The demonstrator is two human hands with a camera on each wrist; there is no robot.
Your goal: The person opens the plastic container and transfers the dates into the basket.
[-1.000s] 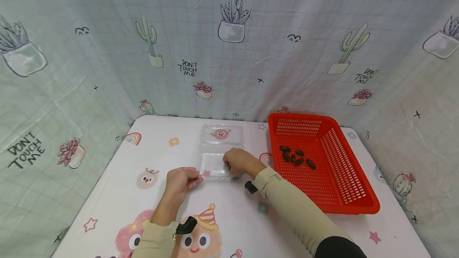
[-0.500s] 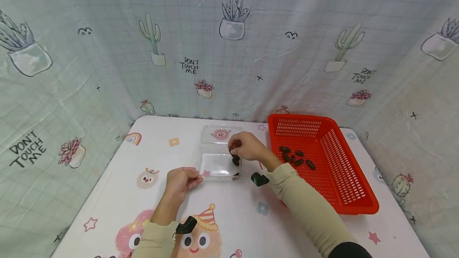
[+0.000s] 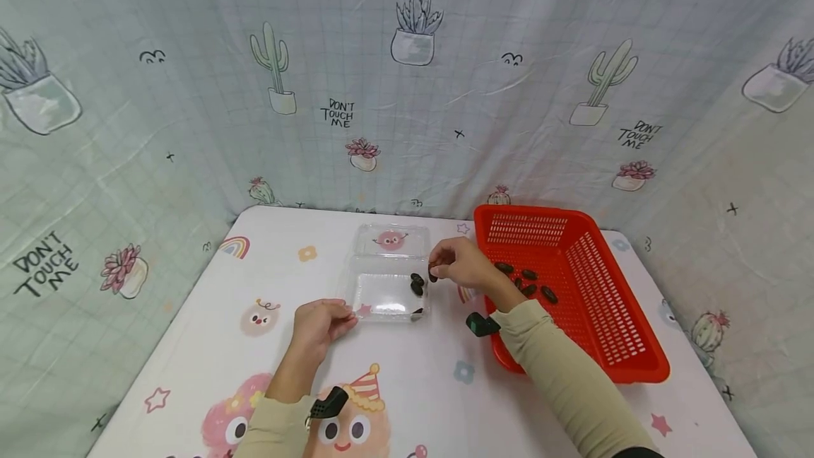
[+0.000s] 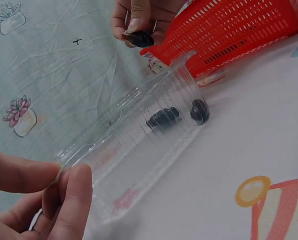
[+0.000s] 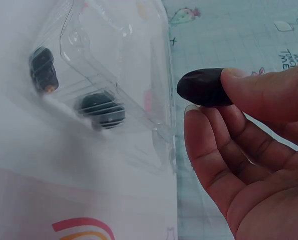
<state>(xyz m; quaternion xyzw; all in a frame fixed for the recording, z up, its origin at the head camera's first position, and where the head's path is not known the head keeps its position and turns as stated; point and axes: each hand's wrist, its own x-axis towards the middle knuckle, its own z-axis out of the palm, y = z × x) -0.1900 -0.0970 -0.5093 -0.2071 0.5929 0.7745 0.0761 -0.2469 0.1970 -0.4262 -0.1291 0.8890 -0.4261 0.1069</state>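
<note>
A clear hinged plastic box point(image 3: 384, 297) lies with its lid point(image 3: 391, 237) folded back on the table. My left hand point(image 3: 320, 324) pinches the box's rim at the near left corner. Inside, along the right side, rest a few dark oval, date-like fruits point(image 3: 417, 287), one of them point(image 3: 417, 314) in the near right corner. Just off the box's right edge, my right hand point(image 3: 463, 265) holds another dark oval fruit point(image 5: 203, 88) between thumb and fingertips. That fruit looks smooth and shiny in the right wrist view.
A red perforated plastic basket point(image 3: 610, 331) stands on the right of the table, with several more dark fruits point(image 3: 529, 275) in it. The right forearm reaches across its near left side. A printed curtain point(image 3: 356, 76) hangs behind the table.
My right hand has come up out of the box and moved right to its edge, a fruit in its fingertips. Fruits it had hidden now show in the box. The left hand stays put.
</note>
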